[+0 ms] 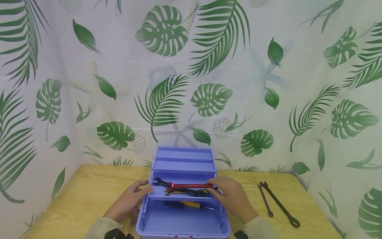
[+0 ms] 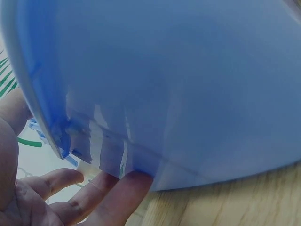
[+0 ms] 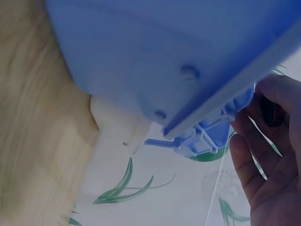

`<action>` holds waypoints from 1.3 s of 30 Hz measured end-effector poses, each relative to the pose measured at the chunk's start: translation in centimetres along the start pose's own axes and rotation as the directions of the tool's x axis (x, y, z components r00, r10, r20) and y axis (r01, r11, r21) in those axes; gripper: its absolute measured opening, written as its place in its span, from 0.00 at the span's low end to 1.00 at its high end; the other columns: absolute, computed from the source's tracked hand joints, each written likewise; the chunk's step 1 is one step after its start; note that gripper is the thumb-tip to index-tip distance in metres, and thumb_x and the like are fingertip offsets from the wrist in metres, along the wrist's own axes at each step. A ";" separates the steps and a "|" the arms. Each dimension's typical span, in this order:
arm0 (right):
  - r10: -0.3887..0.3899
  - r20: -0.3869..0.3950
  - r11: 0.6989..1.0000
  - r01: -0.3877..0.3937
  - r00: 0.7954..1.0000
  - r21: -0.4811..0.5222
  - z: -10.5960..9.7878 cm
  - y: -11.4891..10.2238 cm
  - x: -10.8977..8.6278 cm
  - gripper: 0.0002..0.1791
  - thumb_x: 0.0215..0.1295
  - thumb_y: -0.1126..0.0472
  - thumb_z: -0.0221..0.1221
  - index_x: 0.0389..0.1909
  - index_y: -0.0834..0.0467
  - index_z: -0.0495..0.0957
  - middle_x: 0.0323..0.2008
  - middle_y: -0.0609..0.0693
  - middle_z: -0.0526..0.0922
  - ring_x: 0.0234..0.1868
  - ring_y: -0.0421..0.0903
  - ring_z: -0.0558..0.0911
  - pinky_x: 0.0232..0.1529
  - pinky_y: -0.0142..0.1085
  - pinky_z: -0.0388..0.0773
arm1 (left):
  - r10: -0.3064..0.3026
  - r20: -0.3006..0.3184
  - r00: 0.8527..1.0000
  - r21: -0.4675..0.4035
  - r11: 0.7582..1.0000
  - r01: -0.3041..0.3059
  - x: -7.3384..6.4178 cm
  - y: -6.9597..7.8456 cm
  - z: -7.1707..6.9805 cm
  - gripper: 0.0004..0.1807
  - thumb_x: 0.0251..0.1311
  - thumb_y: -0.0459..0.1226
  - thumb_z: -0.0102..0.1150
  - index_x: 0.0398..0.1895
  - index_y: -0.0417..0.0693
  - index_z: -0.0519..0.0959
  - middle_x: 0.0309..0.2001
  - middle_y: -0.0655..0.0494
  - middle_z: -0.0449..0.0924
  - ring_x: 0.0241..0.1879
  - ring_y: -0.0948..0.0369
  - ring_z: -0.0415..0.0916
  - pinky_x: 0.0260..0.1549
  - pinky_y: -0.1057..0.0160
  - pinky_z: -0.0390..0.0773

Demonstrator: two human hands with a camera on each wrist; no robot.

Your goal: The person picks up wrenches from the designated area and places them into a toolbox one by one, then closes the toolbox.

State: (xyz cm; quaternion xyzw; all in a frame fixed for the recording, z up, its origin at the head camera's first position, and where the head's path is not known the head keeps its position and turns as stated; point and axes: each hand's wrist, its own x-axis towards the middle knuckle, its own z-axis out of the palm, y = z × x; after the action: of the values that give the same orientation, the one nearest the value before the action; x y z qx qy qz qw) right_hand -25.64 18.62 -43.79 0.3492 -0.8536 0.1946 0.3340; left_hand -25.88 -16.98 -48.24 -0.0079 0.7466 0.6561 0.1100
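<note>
A blue toolbox (image 1: 179,222) stands with its lid (image 1: 185,165) raised and its upper tray (image 1: 153,193) lifted toward the back. My right hand (image 1: 234,196) pinches the right end of a red wrench (image 1: 188,186) over the tray; a dark end of it shows between the fingers in the right wrist view. Black wrenches (image 1: 191,192) lie in the tray, partly under the red one. At the tray's left edge rests my left hand (image 1: 131,199), its thumb at the rim and fingers (image 2: 124,197) loosely extended against the outer side wall.
A screwdriver (image 1: 191,204) with a yellow and black handle lies in the lower compartment. On the wooden table (image 1: 98,186), right of the box, are a long black wrench (image 1: 280,204) and a shorter dark red wrench (image 1: 265,200). A leaf-patterned cloth (image 1: 179,66) hangs behind.
</note>
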 end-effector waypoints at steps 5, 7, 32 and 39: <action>0.026 0.054 0.999 -0.025 0.998 -0.021 0.2 -0.2 0.4 0.12 0.53 0.55 0.70 0.39 0.47 0.83 0.37 0.39 0.84 0.40 0.36 0.82 0.38 0.35 0.81 | 0.004 -0.007 1.000 0.011 1.000 -0.004 0.0 0.0 0.1 0.36 0.57 0.56 0.60 0.64 0.49 0.66 0.53 0.39 0.75 0.45 0.48 0.78 0.31 0.46 0.83; 0.037 0.069 0.999 -0.036 0.997 -0.021 0.3 -0.2 0.5 0.12 0.53 0.55 0.69 0.39 0.47 0.83 0.37 0.39 0.84 0.40 0.36 0.82 0.39 0.35 0.81 | -0.010 -0.019 1.000 0.030 0.999 0.010 0.0 0.0 0.1 0.37 0.56 0.58 0.60 0.64 0.49 0.67 0.54 0.39 0.75 0.45 0.49 0.78 0.31 0.46 0.83; 0.169 0.316 0.984 -0.180 0.934 0.006 0.7 -1.0 1.7 0.11 0.54 0.51 0.69 0.38 0.48 0.83 0.36 0.40 0.84 0.39 0.37 0.80 0.43 0.37 0.80 | -0.037 -0.031 0.999 0.062 0.997 0.039 -0.1 0.2 0.0 0.39 0.54 0.61 0.59 0.64 0.51 0.67 0.55 0.40 0.74 0.45 0.50 0.78 0.32 0.48 0.83; 0.216 0.342 0.966 -0.251 0.915 0.062 0.6 -0.7 1.4 0.15 0.56 0.48 0.66 0.42 0.50 0.82 0.39 0.39 0.83 0.42 0.36 0.80 0.46 0.38 0.79 | -0.027 -0.019 0.999 0.037 0.999 0.028 -0.2 0.2 0.0 0.38 0.55 0.60 0.59 0.65 0.51 0.66 0.55 0.39 0.74 0.44 0.49 0.79 0.31 0.47 0.83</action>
State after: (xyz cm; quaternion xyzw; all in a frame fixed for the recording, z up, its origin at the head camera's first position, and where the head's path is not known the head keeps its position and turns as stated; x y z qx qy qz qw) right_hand -26.14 17.16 -43.13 0.2895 -0.9218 0.2159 0.1411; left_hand -25.74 -17.01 -48.03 -0.0222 0.7596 0.6403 0.1122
